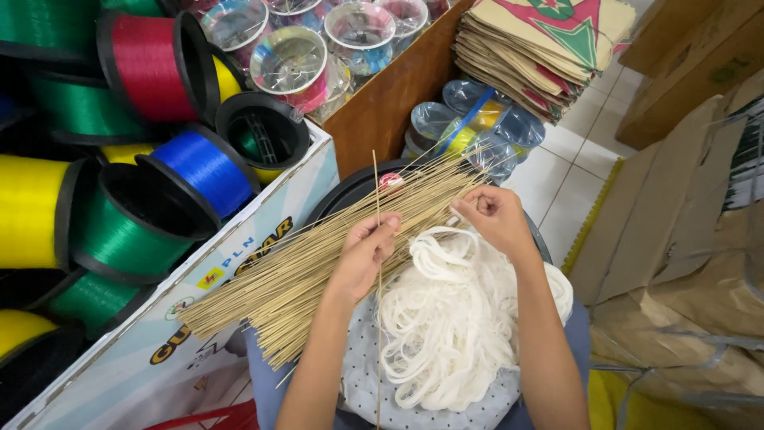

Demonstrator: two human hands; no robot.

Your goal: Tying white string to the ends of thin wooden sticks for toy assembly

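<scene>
A bundle of thin bamboo sticks (286, 279) lies slantwise across my lap and a box edge. My left hand (366, 251) pinches one single long stick (377, 318) that stands nearly vertical in the view. My right hand (495, 216) is closed over the upper ends of the stick bundle. A heap of white string loops (454, 318) lies in my lap between my forearms, on a dotted grey cloth (362, 382).
At left, a printed cardboard box (143, 350) holds big spools of thread, red (147, 64), blue (203, 167), green (131, 235) and yellow (28, 211). Clear plastic reels (290, 60) sit behind. Stacked paper kites (541, 48) upper right; brown cardboard (684, 231) on the right; tiled floor (565, 175).
</scene>
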